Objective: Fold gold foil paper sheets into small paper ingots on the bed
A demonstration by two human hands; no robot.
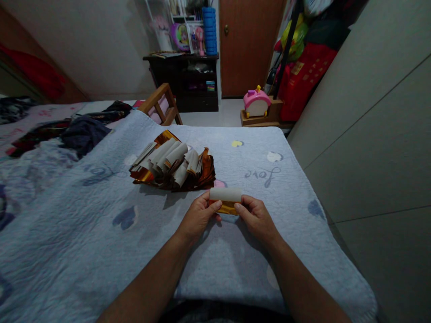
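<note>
Between my two hands is a small sheet of gold foil paper [226, 194], its white back curled over along the far side and a gold strip showing on the near side. My left hand [201, 214] pinches its left end, thumb on top. The right end is gripped by my right hand [255, 215], also with the thumb on the gold strip. Beyond my left hand lies a heap of rolled and folded gold papers [173, 161] with white backs, resting on a gold sheet. My fingers under the sheet are mostly hidden.
A light blue quilted bedspread [141, 260] with hearts lies beneath everything. Crumpled clothes [84, 134] are to the left. Past the bed's far edge stand a wooden chair [161, 105], a dark cabinet [183, 85] and a pink toy [256, 102]. A pale panelled surface [370, 148] rises on the right.
</note>
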